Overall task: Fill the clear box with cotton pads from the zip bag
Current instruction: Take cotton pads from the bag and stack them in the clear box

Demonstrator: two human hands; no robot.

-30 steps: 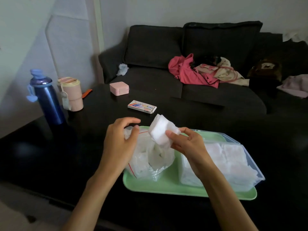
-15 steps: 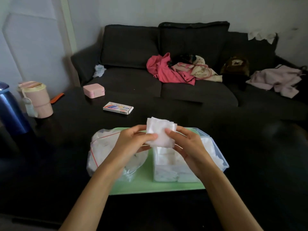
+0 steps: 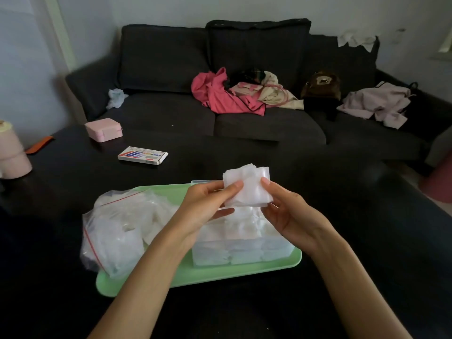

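A small stack of cotton pads (image 3: 248, 185) sat at the frame's centre, pinched between the left hand (image 3: 208, 209) and right hand (image 3: 291, 216), thumbs curled on its near face, just above the clear box (image 3: 242, 250). The box, already holding pads, stood on the green tray (image 3: 195, 277), with the zip bag (image 3: 117, 231) beside it at lower left.

Dark table (image 3: 244, 157) carries everything. Green tray (image 3: 220, 275) lies on it right under both hands. Small printed carton (image 3: 142, 155) lies flat beyond the left hand, w/ pink case (image 3: 104, 129) farther out past that. Pink container (image 3: 12, 152) & orange item (image 3: 39, 148) sit far out to the left-hand side, at table edge.
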